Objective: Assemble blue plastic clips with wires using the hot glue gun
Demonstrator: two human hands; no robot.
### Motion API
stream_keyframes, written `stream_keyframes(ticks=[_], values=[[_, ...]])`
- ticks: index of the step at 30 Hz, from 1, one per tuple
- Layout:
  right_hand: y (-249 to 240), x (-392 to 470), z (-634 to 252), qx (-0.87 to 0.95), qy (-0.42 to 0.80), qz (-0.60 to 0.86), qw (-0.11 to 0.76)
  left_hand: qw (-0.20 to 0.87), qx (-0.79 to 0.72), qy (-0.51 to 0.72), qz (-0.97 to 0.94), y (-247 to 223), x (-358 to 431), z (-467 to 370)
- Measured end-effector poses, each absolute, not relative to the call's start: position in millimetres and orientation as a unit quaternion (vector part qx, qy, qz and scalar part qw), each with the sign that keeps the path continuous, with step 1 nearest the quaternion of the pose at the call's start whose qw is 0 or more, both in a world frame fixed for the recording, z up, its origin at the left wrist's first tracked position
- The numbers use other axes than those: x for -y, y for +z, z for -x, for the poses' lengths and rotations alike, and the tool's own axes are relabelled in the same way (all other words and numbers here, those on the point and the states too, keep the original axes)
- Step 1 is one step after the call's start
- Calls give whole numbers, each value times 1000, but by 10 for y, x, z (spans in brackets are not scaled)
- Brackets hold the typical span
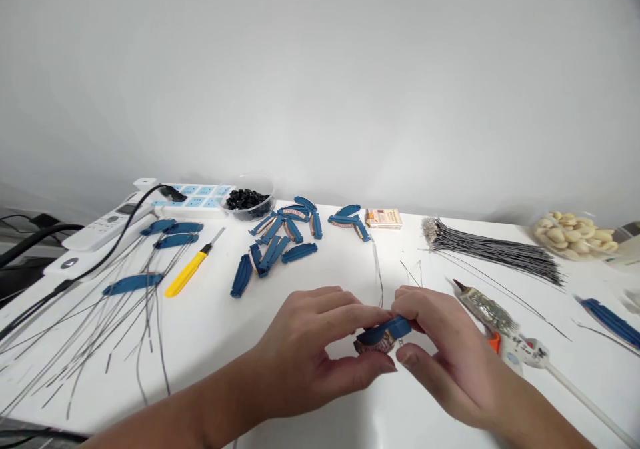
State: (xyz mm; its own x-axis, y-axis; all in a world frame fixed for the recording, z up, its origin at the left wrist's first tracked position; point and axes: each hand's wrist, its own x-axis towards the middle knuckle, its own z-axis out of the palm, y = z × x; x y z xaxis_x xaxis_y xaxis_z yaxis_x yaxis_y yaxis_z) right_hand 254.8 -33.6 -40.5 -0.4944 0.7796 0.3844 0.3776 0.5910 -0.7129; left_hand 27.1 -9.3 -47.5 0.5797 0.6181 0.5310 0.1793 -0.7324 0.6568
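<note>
Between my two hands, low in the head view, is a small curved blue piece [383, 336] with a lettered, brownish face. My left hand [330, 342] pinches it from the left, fingers on top and thumb below. My right hand [440, 349] is closed around its right end, with fingertips on the blue top and the thumb just under that end. A thin wire [379, 272] runs up and away from behind the piece; whether it is joined there is hidden by my fingers. More blue curved pieces [273, 252] lie in a loose cluster beyond my left hand.
At right lie a hot glue gun [500, 322], a bundle of dark wires [495, 252] and a bag of cream-coloured pieces [575, 236]. A yellow-handled screwdriver [189, 272], wired blue pieces [133, 284], a power strip [195, 196] and a bowl of black bits [247, 200] stand left.
</note>
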Motion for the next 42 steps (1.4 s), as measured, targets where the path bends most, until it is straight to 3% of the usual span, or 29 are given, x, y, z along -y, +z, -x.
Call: stream_keyframes(ticks=[22, 42], values=[[-433, 333, -2569, 836, 204, 372, 348, 296, -218, 373, -852, -483, 71, -242], [-498, 337, -2570, 824, 228, 384, 349, 295, -227, 368, -852, -465, 79, -246]])
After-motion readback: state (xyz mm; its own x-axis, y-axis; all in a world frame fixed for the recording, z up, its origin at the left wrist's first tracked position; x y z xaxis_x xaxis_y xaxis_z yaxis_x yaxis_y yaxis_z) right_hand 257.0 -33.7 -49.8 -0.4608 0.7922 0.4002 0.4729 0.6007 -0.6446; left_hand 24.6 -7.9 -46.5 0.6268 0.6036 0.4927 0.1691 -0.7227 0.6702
